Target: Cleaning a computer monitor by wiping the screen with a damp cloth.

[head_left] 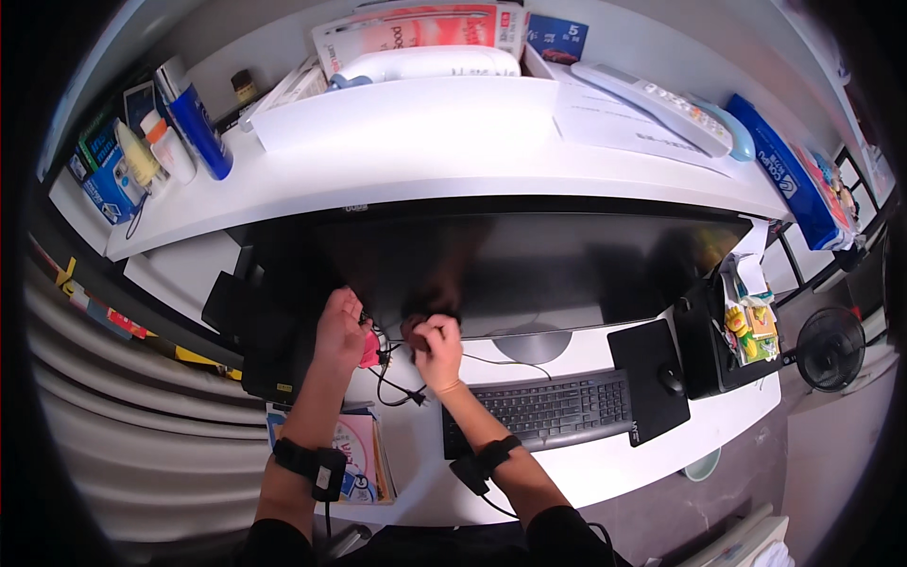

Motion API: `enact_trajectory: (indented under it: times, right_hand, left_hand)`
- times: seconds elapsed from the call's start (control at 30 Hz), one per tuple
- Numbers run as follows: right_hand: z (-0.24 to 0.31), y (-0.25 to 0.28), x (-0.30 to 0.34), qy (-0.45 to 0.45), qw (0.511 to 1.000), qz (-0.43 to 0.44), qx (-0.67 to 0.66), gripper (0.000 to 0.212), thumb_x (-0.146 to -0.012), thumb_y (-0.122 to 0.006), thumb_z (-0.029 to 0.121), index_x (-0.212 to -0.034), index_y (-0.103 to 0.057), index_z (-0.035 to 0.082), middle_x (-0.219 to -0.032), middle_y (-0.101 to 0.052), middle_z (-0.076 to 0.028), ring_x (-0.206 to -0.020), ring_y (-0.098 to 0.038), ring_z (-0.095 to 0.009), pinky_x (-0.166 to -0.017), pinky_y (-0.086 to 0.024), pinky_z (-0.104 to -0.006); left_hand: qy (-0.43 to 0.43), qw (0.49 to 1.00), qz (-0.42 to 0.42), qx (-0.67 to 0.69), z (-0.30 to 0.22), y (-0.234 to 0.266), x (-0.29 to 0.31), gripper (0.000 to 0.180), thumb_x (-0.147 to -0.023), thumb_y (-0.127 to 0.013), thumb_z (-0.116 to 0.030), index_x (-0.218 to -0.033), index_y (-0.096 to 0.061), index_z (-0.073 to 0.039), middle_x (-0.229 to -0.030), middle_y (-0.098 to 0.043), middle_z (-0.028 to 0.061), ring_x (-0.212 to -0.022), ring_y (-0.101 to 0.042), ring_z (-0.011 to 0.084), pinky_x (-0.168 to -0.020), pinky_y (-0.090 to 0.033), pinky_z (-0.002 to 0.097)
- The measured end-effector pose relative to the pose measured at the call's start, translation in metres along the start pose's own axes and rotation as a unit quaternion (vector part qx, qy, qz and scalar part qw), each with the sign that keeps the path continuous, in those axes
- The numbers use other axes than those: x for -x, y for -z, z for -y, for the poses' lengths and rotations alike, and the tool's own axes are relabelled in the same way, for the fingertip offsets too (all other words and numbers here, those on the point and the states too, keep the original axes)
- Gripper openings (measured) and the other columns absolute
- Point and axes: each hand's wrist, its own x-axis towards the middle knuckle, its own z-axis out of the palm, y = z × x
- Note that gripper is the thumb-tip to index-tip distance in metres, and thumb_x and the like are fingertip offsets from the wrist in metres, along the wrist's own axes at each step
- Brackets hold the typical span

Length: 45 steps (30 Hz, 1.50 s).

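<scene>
Below the left part of a wide black monitor [529, 265], both my hands work close together. My left hand [340, 331] has its fingers bent inward beside a thin dark cable; what they hold, if anything, is hidden. Next to its wrist sits a pink-red object [370, 350], partly covered, with black cables around it. My right hand [439, 350] is closed on a small dark reddish-brown, rounded object [413, 331] whose kind I cannot make out. A black cable with a plug [416, 397] lies on the white desk [416, 454] between my forearms.
A black keyboard [543, 406] lies right of my right forearm, then a mouse [671, 380] on a dark pad [647, 406]. Books [354, 458] lie by my left forearm. Above the monitor, a white shelf [406, 184] carries a white box [406, 113], bottles and a remote [652, 104].
</scene>
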Motion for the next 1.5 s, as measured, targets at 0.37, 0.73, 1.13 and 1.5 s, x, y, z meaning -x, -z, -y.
enact_trajectory:
  times: [0.37,0.73,1.13,1.5]
  right_hand:
    - [0.060,0.022,-0.054,0.134,0.986,-0.066,-0.070,0.037,-0.056,-0.060,-0.011,-0.087,-0.059,0.008,-0.089,-0.052,-0.011,-0.077,-0.055,-0.029,-0.065,-0.047,-0.0327]
    - [0.006,0.001,-0.019,0.220,0.955,0.173,0.094,0.035,-0.059,-0.058,0.001,-0.091,-0.060,0.016,-0.092,-0.050,-0.002,-0.078,-0.052,-0.023,-0.063,-0.045,-0.0346]
    - [0.064,0.052,-0.067,0.189,0.982,0.000,0.021,0.038,-0.055,-0.060,-0.011,-0.088,-0.059,0.007,-0.094,-0.053,-0.009,-0.085,-0.054,-0.028,-0.073,-0.045,-0.0342]
    - [0.049,0.057,-0.119,0.282,0.943,-0.097,0.151,0.035,-0.059,-0.059,-0.004,-0.089,-0.059,0.014,-0.095,-0.052,-0.007,-0.088,-0.050,-0.028,-0.076,-0.039,-0.0368]
  left_hand:
    - [0.025,0.999,-0.012,0.044,-0.002,-0.001,0.001,0.028,-0.079,-0.057,-0.027,-0.099,-0.046,-0.012,-0.120,-0.043,-0.0001,-0.126,-0.024,0.0136,-0.102,-0.006,0.0366]
    - [0.016,0.997,0.011,0.076,0.005,0.008,0.001,0.018,-0.078,-0.059,-0.026,-0.091,-0.051,-0.017,-0.104,-0.051,-0.0050,-0.112,-0.036,0.0083,-0.099,-0.012,0.0341]
    - [0.035,0.997,-0.013,0.069,0.000,-0.006,0.007,0.021,-0.080,-0.058,-0.027,-0.097,-0.052,-0.015,-0.109,-0.050,-0.0023,-0.118,-0.034,0.0123,-0.103,-0.010,0.0377]
    - [0.031,0.997,-0.008,0.063,0.004,-0.004,0.007,0.032,-0.080,-0.057,-0.028,-0.106,-0.049,-0.010,-0.119,-0.047,0.0004,-0.125,-0.027,0.0138,-0.105,-0.006,0.0376]
